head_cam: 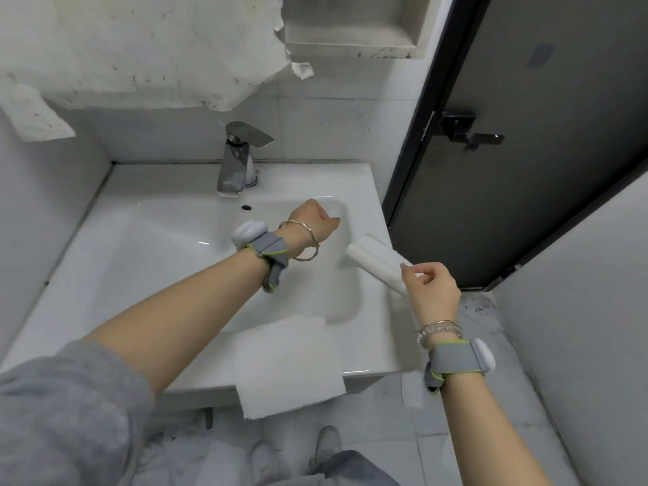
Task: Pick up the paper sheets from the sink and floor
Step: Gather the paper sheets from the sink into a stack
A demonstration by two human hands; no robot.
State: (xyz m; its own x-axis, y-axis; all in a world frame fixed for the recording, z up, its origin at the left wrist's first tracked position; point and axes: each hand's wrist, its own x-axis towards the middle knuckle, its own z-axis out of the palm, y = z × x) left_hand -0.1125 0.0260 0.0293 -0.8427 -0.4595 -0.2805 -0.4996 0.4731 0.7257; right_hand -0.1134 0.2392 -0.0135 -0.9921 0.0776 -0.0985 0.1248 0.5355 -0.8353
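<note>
While our right hand (429,285) pinches the rolled paper (377,263) at the sink's (147,247) right rim, the flat paper sheet (287,363) hangs over the front edge, nearer our left hand (315,222), whose grip is closed and, as far as we see, empty

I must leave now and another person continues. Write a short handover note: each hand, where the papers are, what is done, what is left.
Left hand: reaching into the far right corner of the sink, curled; whether it grips anything cannot be seen.
Right hand: fingers pinch the near end of a rolled sheet, held over the sink's right rim.
Papers: a flat sheet lies on the front rim, hanging over the edge. A pale piece that may be paper lies on the floor below the right corner.
Done: rolled sheet in hand.
Left: flat sheet, then check the floor.
</note>
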